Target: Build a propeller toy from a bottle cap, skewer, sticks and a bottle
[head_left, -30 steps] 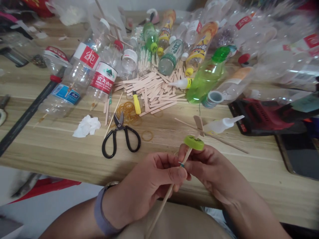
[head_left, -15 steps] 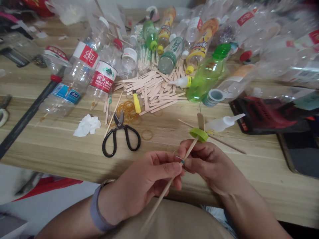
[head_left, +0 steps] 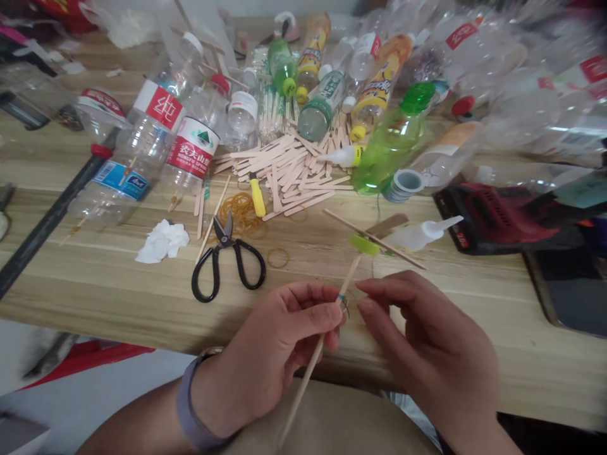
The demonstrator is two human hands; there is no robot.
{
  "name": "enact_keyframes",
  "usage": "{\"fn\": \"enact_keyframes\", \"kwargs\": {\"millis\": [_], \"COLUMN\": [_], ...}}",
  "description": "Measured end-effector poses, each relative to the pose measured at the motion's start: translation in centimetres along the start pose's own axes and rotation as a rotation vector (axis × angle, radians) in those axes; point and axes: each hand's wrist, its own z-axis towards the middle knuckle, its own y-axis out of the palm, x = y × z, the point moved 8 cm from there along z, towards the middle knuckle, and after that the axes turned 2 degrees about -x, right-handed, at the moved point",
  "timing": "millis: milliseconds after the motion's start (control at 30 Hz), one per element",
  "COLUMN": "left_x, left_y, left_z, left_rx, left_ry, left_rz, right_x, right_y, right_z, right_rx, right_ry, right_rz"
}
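Note:
My left hand (head_left: 294,335) pinches a long wooden stick (head_left: 306,382) between thumb and fingers, tilted up and away from me. A band of blue-green thread (head_left: 341,297) wraps the stick just above my thumb, with thin loose loops beside it. At the stick's upper end is a lime-green bottle cap (head_left: 364,245), blurred, with flat wooden pieces at its far side. To the right, my right hand (head_left: 431,347) is off the stick, thumb and forefinger slightly apart near the thread. Whether a fine strand touches its fingertips is unclear.
Black-handled scissors (head_left: 225,243), rubber bands (head_left: 238,212) and crumpled tissue (head_left: 162,241) lie to the left. Behind are a pile of craft sticks (head_left: 284,167) and many plastic bottles. A glue bottle (head_left: 422,234), a thread spool (head_left: 406,184) and a phone (head_left: 569,294) lie rightward.
My right hand has let go of the stick and moved right and down, its fingers parting. The cap end has turned and shifted left. My left hand keeps its hold.

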Motion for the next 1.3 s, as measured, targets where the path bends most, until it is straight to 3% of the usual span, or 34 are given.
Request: {"fn": "enact_keyframes", "kwargs": {"millis": [100, 233, 767, 867, 1000, 1067, 1167, 1300], "left_x": [0.1, 0.0, -0.4, -0.6, -0.6, -0.5, -0.5, -0.4], "left_y": [0.3, 0.2, 0.3, 0.1, 0.0, 0.0, 0.2, 0.0], "left_z": [0.1, 0.1, 0.0, -0.1, -0.3, -0.3, -0.4, -0.6], "left_rx": [-0.026, -0.017, -0.003, 0.012, 0.019, 0.017, 0.019, 0.053], "left_ry": [0.021, 0.019, 0.028, 0.001, 0.002, 0.004, -0.007, -0.015], "left_rz": [0.009, 0.027, -0.049, -0.028, 0.064, 0.089, 0.086, 0.074], "right_x": [-1.9, -2.5, -1.4, -2.0, -3.6, -3.9, -3.8, -2.5], "right_y": [0.2, 0.3, 0.8, 0.8, 1.0, 1.0, 0.7, -0.2], "right_z": [-0.1, 0.3, -0.3, -0.1, 0.1, 0.4, 0.8, 0.7], "right_rx": [-0.013, -0.003, -0.083, -0.106, -0.201, -0.243, -0.254, -0.102], "right_ry": [-0.148, -0.200, -0.045, -0.148, -0.405, -0.439, -0.383, -0.199], "right_rz": [-0.111, -0.156, -0.018, -0.098, -0.270, -0.289, -0.227, -0.220]}}
